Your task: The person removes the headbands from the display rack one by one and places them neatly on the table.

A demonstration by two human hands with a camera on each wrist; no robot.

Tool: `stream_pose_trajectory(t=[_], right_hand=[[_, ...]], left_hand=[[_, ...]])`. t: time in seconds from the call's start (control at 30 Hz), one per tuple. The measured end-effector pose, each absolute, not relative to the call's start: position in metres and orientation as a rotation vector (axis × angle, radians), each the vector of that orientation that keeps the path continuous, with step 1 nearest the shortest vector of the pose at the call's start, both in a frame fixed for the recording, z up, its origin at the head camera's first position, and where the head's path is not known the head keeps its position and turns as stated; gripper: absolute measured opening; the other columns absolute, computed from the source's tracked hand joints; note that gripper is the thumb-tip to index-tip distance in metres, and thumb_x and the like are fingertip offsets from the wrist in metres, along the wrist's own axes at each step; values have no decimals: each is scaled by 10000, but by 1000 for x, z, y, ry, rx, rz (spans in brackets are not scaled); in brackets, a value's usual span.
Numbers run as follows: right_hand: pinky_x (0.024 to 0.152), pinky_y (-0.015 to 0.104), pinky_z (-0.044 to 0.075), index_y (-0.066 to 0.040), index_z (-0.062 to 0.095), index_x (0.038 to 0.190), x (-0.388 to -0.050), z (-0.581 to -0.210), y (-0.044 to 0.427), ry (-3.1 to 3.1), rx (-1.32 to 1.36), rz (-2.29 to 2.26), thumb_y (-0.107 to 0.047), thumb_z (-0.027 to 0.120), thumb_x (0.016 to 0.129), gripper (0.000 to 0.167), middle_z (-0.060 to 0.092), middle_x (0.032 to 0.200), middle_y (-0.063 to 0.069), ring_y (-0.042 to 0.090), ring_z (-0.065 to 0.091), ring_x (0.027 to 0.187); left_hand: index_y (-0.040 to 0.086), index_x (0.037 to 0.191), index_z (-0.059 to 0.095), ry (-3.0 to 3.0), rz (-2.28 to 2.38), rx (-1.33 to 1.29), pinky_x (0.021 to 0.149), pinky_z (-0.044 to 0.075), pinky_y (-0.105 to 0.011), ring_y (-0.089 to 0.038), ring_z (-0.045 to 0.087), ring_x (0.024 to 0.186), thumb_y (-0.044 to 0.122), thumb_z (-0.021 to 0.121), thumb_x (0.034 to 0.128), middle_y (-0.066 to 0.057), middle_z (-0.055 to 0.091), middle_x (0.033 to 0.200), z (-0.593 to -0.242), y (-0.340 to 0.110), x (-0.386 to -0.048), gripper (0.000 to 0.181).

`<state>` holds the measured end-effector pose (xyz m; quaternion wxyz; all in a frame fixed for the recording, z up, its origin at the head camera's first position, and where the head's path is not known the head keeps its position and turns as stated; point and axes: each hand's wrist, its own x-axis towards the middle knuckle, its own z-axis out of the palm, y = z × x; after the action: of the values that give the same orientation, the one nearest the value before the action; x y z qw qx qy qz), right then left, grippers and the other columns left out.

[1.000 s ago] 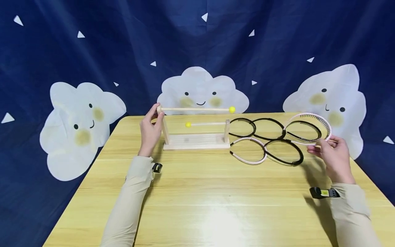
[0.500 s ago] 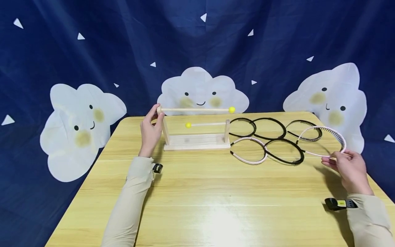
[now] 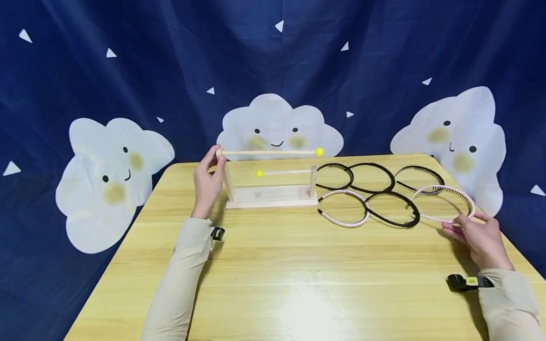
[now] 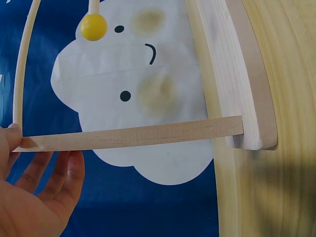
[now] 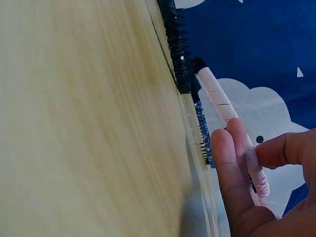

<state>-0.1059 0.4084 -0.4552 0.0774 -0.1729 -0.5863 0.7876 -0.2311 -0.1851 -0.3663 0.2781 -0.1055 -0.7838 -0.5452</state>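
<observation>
My left hand pinches the top of the taller post of a wooden rack. The rack has two horizontal rods, each tipped with a yellow ball; nothing hangs on them. In the left wrist view, my thumb and fingers lie around the end of the post. At the right, my right hand holds a pale pink toothed headband by its near side, thumb against fingers. The right wrist view shows this headband pinched; part of it is hidden behind the fingers.
Right of the rack lie several headbands: another pink one, black ones, including a near one, and a dark speckled one at the back. The wooden table ends at a blue curtain with cloud prints.
My right hand has moved right and toward me with the pink headband, off the speckled one, then lowered it slightly beside the near black one. My left hand stays on the post.
</observation>
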Motion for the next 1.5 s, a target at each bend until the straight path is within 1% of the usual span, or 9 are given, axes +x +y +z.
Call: stream_pose_trajectory(t=[0.17, 0.3, 0.57, 0.93, 1.03, 1.1, 1.17, 1.33, 1.5], right_hand=[[623, 274, 601, -91, 306, 1161, -105, -457, 409, -1778, -522, 2385, 82, 435, 975, 284, 741, 686, 116, 185, 755, 634], [644, 265, 601, -58, 292, 1141, -105, -459, 411, -1859, -518, 2398, 66, 419, 984, 237, 753, 711, 99, 176, 759, 659], [668, 244, 601, -3, 338, 1096, -104, -457, 415, -1984, -606, 2403, 19, 448, 1018, 137, 756, 731, 45, 137, 756, 672], [667, 210, 591, -18, 372, 1106, -103, -456, 415, -2050, -683, 2357, -70, 519, 1031, 172, 736, 731, -14, 91, 746, 661], [668, 210, 591, 89, 290, 1370, -104, -455, 416, -2083, -717, 2322, -125, 542, 1037, 469, 720, 736, -41, 82, 744, 665], [667, 209, 590, 128, 88, 1527, -105, -455, 416, -2115, -733, 2295, -158, 539, 1043, 721, 709, 741, -62, 72, 742, 670], [662, 207, 589, 138, -133, 1547, -105, -455, 416, -2147, -738, 2271, -183, 528, 1049, 887, 696, 745, -81, 63, 739, 671], [647, 208, 589, 151, -174, 1529, -106, -454, 414, -2187, -670, 2221, -186, 540, 1047, 925, 688, 748, -103, 47, 729, 666], [592, 212, 579, 131, 0, 1560, -105, -450, 409, -2263, -625, 2057, -208, 588, 1032, 860, 649, 747, -134, 19, 673, 637]], left_hand=[[15, 1404, 608, -2106, -1456, -276, 819, 526, -235, -405, 659, 1106, 102, 607, 1034, -262, 668, 1267, -366, -186, -230, 380], [24, 1403, 611, -2106, -1458, -273, 842, 540, -319, -403, 659, 1105, 104, 609, 1034, -265, 669, 1257, -365, -187, -230, 378], [2, 1405, 602, -2100, -1454, -280, 780, 472, -106, -403, 663, 1096, 86, 602, 1033, -278, 675, 1225, -366, -188, -231, 381], [4, 1426, 584, -2077, -1469, -288, 757, 467, -81, -430, 651, 1079, 74, 614, 1025, -286, 662, 1254, -367, -189, -231, 408], [33, 1455, 560, -2078, -1475, -278, 739, 470, -84, -436, 643, 1091, 74, 616, 1023, -277, 648, 1294, -372, -192, -236, 437], [62, 1470, 550, -2083, -1478, -270, 736, 468, -84, -431, 640, 1101, 87, 616, 1026, -266, 643, 1310, -378, -195, -243, 449], [97, 1483, 542, -2090, -1476, -260, 741, 464, -81, -411, 641, 1113, 112, 615, 1031, -243, 645, 1322, -384, -199, -248, 458], [161, 1501, 529, -2112, -1460, -255, 786, 481, -116, -314, 654, 1135, 210, 636, 1030, -150, 664, 1329, -390, -206, -255, 485], [136, 1502, 528, -2145, -1418, -235, 920, 509, -337, -278, 645, 1178, 297, 646, 1022, -108, 680, 1326, -388, -215, -252, 519]])
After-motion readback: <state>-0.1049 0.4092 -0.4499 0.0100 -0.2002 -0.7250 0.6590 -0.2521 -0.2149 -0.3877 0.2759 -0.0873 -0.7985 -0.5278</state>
